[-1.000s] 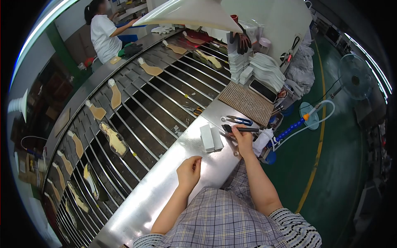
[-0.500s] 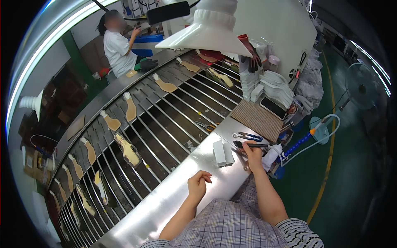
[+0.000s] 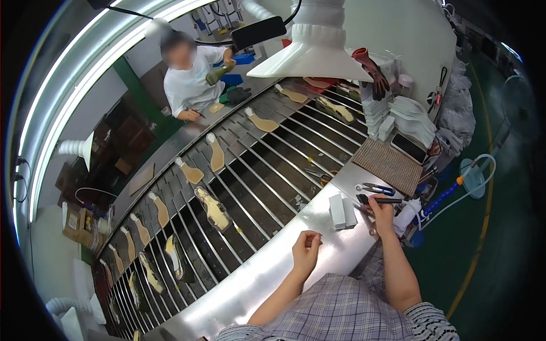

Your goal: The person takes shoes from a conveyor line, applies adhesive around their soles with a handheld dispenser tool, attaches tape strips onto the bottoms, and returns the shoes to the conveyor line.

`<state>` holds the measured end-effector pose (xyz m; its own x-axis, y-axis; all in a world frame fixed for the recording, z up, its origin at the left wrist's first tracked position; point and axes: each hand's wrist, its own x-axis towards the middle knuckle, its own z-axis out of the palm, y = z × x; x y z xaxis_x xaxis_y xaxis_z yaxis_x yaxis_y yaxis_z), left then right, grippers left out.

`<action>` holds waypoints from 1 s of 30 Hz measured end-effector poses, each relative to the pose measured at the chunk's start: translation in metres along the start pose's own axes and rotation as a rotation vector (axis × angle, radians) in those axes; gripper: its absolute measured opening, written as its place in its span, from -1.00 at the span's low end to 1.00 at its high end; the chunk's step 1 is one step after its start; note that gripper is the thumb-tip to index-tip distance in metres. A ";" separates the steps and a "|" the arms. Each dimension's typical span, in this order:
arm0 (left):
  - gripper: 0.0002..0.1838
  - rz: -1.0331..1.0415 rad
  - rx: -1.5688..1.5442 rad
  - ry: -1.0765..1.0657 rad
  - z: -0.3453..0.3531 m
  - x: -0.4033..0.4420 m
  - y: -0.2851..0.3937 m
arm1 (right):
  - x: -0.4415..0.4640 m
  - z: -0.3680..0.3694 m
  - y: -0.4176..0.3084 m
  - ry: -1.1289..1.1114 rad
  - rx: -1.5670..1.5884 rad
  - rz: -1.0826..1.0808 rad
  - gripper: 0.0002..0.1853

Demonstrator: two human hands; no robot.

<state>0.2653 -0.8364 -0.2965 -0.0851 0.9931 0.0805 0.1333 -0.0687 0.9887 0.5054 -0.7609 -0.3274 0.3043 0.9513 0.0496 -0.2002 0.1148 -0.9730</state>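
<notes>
My right hand is closed around a black-handled tool with a dark flat head, low over the metal worktop. Just beyond it lie blue-handled snips. Two pale rectangular blocks stand side by side on the metal, left of that tool. My left hand is curled over the worktop, nearer to me than the blocks; whether its fingers pinch anything small is too hard to tell.
Metal rollers carry shoe lasts and tan insoles. Across them a co-worker holds a green last. A ribbed mat, a phone and stacked white pieces lie at right. A white hood hangs overhead.
The view has swung left and up, so the bench appears shifted right. My hands keep nearly the same pose. The co-worker has turned toward the conveyor and now holds a green last.
</notes>
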 end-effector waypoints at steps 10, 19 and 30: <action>-0.61 -0.049 -0.256 0.380 -0.070 0.033 0.007 | -0.007 -0.007 0.002 -0.029 -0.036 -0.001 -0.87; -0.25 0.359 0.853 0.277 -0.116 0.086 -0.010 | -0.011 -0.011 0.007 -0.023 -0.032 0.004 -0.84; -0.27 0.399 1.582 0.161 -0.081 0.224 -0.057 | -0.012 -0.013 0.004 0.013 0.037 0.007 -0.87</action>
<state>0.1590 -0.6181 -0.3249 0.1182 0.9109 0.3954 0.9800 -0.0427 -0.1946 0.5127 -0.7750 -0.3348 0.3145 0.9484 0.0397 -0.2370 0.1189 -0.9642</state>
